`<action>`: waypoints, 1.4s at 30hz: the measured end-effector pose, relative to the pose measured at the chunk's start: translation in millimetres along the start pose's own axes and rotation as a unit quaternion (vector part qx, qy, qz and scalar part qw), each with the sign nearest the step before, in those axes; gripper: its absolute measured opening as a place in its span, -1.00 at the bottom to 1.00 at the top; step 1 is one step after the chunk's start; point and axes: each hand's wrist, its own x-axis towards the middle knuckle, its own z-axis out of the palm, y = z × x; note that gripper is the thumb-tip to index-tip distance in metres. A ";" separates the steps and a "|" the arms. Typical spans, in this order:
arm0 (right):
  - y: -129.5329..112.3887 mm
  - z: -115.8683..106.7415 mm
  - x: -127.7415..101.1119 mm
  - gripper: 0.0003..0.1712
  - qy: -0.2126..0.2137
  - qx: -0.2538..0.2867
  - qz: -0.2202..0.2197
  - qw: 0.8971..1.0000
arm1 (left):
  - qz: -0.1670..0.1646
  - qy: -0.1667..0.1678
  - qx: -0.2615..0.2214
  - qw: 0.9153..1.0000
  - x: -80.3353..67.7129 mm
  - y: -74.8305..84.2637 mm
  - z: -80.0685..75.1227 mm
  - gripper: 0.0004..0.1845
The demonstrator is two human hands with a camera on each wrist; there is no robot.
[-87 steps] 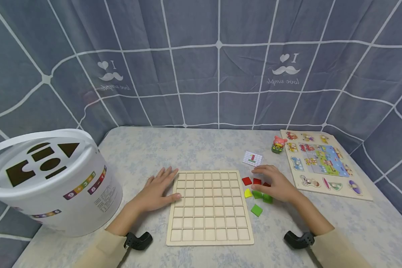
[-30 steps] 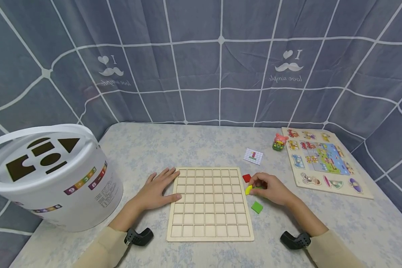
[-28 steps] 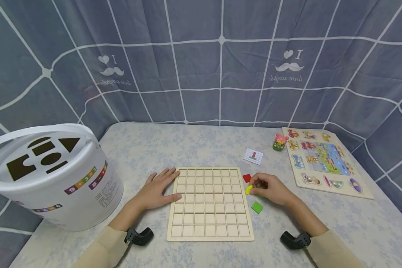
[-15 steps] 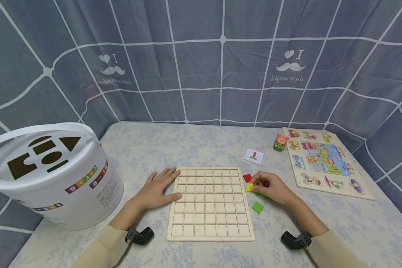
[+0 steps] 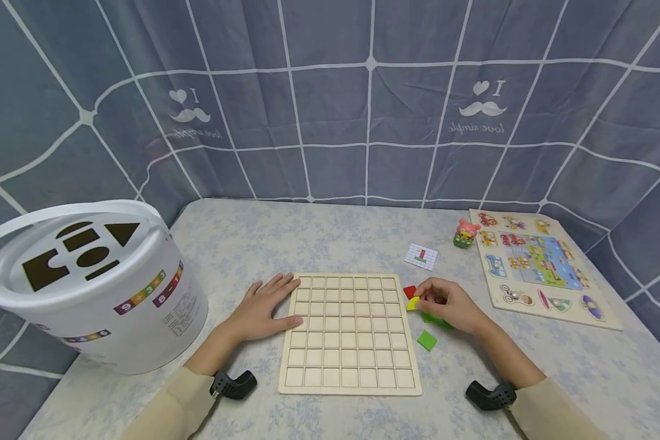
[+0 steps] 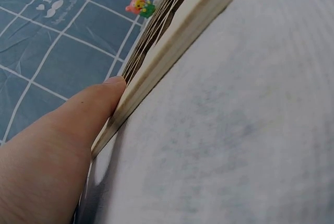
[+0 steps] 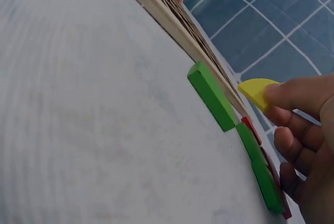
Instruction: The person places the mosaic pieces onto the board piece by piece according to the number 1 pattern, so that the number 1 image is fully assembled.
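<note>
A square wooden grid board (image 5: 352,390) lies in front of me in the head view. My left hand (image 5: 266,313) rests flat at its left edge, thumb and fingertips on the rim. To the right of the board, my right hand (image 5: 455,307) pinches a yellow piece with a curved edge (image 7: 254,90) between thumb and index finger. In the right wrist view that piece is raised above the table. Under and beside this hand lie red tiles (image 5: 409,292) and green tiles (image 5: 426,340), some partly hidden by the fingers.
A small card with a grid pattern (image 5: 421,256) lies behind the tiles. Farther right are a pink-and-green figurine (image 5: 465,234) and a picture puzzle board (image 5: 550,305). A large white bucket (image 5: 137,342) with shaped holes in its lid stands at the left.
My right hand, earlier spread over the tiles, has closed thumb and finger on the yellow piece and lifted it. My left hand stays on the board's edge. The head view has shifted slightly.
</note>
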 end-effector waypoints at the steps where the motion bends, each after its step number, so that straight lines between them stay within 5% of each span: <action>1: -0.2 -0.1 0.2 -0.92 -0.001 0.002 -0.002 1.000 | 0.000 0.000 0.000 1.000 0.4 0.0 0.2 -0.12; 18: -13.3 9.1 19.4 -0.90 -0.021 0.014 -0.037 0.999 | 0.002 0.001 -0.004 1.000 1.9 -0.5 1.7 -0.11; 42: -23.1 35.5 44.4 -0.89 -0.043 0.030 -0.027 0.998 | -0.001 0.002 -0.006 1.000 1.5 0.3 1.8 -0.14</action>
